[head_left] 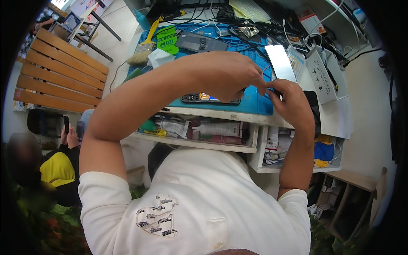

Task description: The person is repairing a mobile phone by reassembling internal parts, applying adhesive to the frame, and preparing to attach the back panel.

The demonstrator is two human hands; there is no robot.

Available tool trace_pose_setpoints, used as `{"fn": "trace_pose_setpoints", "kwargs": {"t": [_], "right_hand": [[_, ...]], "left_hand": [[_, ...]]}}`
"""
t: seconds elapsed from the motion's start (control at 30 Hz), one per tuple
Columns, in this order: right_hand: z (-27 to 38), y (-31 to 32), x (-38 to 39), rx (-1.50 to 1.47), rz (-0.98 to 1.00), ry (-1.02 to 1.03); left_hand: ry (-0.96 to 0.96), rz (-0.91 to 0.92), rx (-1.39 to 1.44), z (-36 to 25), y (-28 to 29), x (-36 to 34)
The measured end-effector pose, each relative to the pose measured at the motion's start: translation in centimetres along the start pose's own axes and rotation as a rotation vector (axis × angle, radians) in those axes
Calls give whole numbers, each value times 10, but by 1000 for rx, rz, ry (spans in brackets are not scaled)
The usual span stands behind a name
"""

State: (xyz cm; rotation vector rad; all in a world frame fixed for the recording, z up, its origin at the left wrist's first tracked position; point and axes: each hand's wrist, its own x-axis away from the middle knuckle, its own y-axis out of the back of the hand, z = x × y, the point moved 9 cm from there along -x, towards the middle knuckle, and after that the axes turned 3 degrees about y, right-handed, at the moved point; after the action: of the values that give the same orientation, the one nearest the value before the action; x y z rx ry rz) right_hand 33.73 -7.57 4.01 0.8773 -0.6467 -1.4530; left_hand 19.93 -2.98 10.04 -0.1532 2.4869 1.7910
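My left hand (233,76) reaches over an opened phone (204,97) on the blue work mat (265,106), covering much of it. Its fingers are closed and meet those of my right hand (289,104), whose thumb and index finger are bent into a pinch at the mat's right side. Something small and dark shows at the fingers, too hidden to name. A silver phone (276,59) lies just beyond my right hand, and a black device (312,104) is partly behind it. A grey phone part (199,41) lies at the back of the mat.
A paintbrush (141,53), green packet (167,39), blue bottle (140,17) and tangled cables surround the mat. A white box (322,78) stands at right. Open, cluttered drawers (254,140) are below. At left are a slatted bench (59,70) and another person (59,168) holding a phone (66,124).
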Motion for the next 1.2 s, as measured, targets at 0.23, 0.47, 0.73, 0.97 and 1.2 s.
{"fn": "trace_pose_setpoints", "kwargs": {"t": [0.23, 0.47, 0.73, 0.97, 1.2], "right_hand": [[2, -22, -9, 15, 86, -11], [39, -28, -22, 76, 27, 150], [85, -77, -59, 211, 260, 377], [83, -88, -84, 189, 502, 173], [60, -101, -99, -228, 548, 58]], "left_hand": [[102, 82, 24, 7, -12, 5], [230, -706, 332, 69, 56, 99], [880, -1271, 737, 117, 21, 299], [908, -1442, 903, 101, -30, 357], [912, -1449, 952, 102, -44, 353]]}}
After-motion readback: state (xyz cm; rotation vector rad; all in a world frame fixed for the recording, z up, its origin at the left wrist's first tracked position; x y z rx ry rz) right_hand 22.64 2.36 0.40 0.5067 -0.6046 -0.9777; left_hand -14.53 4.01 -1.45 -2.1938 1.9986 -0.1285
